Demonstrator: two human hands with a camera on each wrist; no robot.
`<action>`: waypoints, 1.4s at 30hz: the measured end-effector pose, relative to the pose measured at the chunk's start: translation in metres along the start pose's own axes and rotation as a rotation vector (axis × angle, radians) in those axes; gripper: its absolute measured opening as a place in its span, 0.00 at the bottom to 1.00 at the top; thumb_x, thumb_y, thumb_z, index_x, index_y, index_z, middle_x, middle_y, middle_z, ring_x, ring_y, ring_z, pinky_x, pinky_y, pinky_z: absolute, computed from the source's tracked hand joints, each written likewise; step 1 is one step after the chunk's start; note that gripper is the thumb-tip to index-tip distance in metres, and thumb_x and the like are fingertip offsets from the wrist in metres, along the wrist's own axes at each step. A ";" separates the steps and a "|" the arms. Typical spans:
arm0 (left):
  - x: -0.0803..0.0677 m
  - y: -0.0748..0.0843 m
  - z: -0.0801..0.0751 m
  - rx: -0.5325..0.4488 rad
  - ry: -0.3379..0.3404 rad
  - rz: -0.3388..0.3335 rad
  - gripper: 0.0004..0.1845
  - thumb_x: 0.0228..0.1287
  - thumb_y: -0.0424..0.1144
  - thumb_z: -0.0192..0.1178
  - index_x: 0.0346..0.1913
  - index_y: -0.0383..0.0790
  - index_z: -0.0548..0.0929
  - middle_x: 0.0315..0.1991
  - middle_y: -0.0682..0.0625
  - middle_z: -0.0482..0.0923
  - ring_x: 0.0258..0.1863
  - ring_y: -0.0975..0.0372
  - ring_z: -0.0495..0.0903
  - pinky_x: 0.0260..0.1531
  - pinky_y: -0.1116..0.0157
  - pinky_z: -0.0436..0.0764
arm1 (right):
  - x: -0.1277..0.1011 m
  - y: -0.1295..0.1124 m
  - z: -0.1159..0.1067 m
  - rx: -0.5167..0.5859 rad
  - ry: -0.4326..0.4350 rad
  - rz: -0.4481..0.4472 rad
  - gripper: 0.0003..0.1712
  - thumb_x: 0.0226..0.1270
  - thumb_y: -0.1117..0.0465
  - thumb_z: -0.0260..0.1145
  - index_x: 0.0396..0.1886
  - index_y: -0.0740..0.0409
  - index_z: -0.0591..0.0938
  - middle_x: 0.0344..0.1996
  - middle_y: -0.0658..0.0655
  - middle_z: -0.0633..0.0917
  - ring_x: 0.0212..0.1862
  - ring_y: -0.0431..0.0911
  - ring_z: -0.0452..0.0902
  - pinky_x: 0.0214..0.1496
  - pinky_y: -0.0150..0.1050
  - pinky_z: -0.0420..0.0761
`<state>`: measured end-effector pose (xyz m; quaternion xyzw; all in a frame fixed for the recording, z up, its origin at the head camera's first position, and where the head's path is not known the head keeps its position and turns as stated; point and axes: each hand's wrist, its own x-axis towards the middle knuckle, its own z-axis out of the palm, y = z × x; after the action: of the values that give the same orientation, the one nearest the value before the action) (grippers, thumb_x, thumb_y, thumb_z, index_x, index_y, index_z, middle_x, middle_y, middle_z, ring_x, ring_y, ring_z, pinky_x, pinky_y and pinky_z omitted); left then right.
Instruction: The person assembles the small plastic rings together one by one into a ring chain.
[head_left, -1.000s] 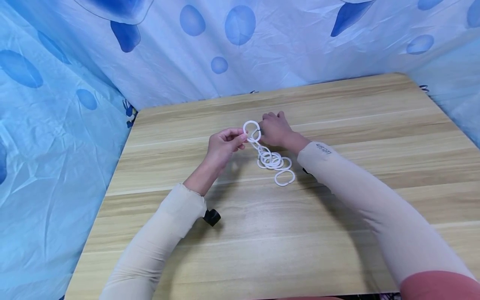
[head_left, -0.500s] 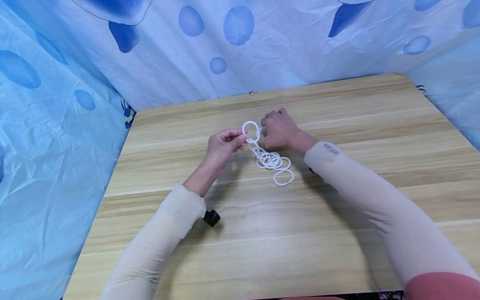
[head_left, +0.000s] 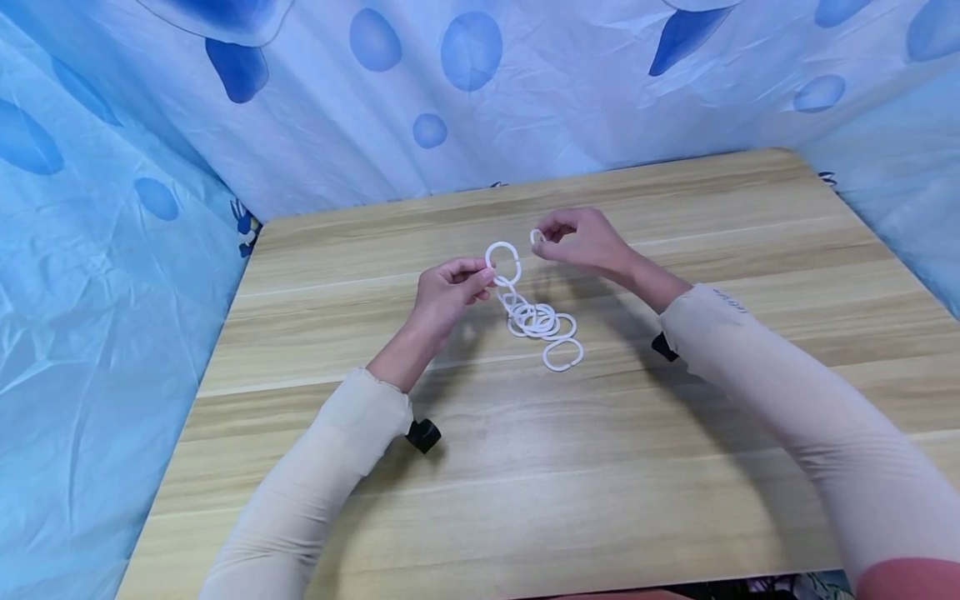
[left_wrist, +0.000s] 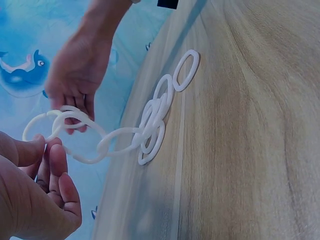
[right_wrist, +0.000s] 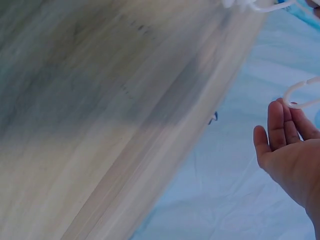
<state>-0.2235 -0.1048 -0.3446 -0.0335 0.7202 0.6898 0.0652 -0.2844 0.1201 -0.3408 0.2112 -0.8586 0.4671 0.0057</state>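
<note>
My left hand (head_left: pixel 452 287) pinches the top link (head_left: pixel 501 244) of a white plastic link chain between thumb and fingers, raised above the table. From that link the chain (head_left: pixel 534 321) slopes down to a small pile, and its last link (head_left: pixel 562 368) lies flat on the wood. To the right, my right hand (head_left: pixel 588 242) holds a single white C-shaped link (head_left: pixel 532 237) at its fingertips, apart from the chain in the head view. A gap shows in this link (right_wrist: pixel 288 95) in the right wrist view. Fingers partly cover both held links.
A wood-grain table (head_left: pixel 480 517) extends under both arms. Behind it and on the left hangs a blue printed curtain (head_left: pixel 300 125). Black wrist cameras (head_left: pixel 423 435) sit under the sleeves.
My right hand has drawn back to the right and turned, with a single link now seen in its fingers, away from the chain. The left hand keeps holding the top link almost in place.
</note>
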 end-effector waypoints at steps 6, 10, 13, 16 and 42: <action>0.001 0.000 0.001 0.009 -0.006 0.000 0.16 0.62 0.35 0.65 0.50 0.30 0.82 0.30 0.54 0.83 0.25 0.66 0.80 0.38 0.66 0.78 | -0.006 -0.010 -0.002 0.202 -0.012 0.013 0.15 0.60 0.59 0.68 0.45 0.63 0.83 0.37 0.58 0.83 0.41 0.46 0.78 0.47 0.32 0.76; 0.001 0.001 0.002 0.011 -0.012 0.000 0.15 0.63 0.35 0.65 0.50 0.31 0.82 0.30 0.54 0.83 0.25 0.65 0.80 0.41 0.63 0.78 | -0.009 -0.013 -0.002 0.281 -0.014 0.013 0.16 0.61 0.60 0.67 0.46 0.65 0.82 0.38 0.58 0.82 0.43 0.46 0.78 0.49 0.33 0.77; 0.001 0.000 0.002 0.009 -0.015 -0.003 0.14 0.63 0.36 0.65 0.49 0.32 0.83 0.30 0.54 0.83 0.25 0.65 0.81 0.41 0.63 0.78 | -0.011 -0.015 -0.001 0.321 -0.013 0.009 0.16 0.62 0.62 0.67 0.47 0.66 0.81 0.39 0.59 0.82 0.42 0.46 0.79 0.49 0.33 0.78; 0.002 0.000 0.003 0.004 -0.017 -0.002 0.13 0.63 0.35 0.65 0.48 0.32 0.83 0.31 0.54 0.83 0.25 0.66 0.81 0.38 0.66 0.78 | -0.013 -0.017 0.002 0.363 -0.014 -0.002 0.16 0.61 0.63 0.67 0.47 0.67 0.81 0.40 0.59 0.83 0.42 0.46 0.80 0.49 0.33 0.79; 0.001 -0.003 0.004 0.008 -0.029 -0.038 0.14 0.62 0.37 0.66 0.49 0.37 0.84 0.34 0.49 0.85 0.29 0.58 0.82 0.39 0.63 0.76 | -0.015 -0.023 0.020 0.389 -0.010 0.003 0.16 0.63 0.61 0.68 0.47 0.65 0.82 0.41 0.59 0.83 0.44 0.46 0.80 0.50 0.35 0.78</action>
<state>-0.2241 -0.1004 -0.3477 -0.0370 0.7214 0.6858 0.0887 -0.2588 0.0980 -0.3367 0.2092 -0.7524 0.6233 -0.0404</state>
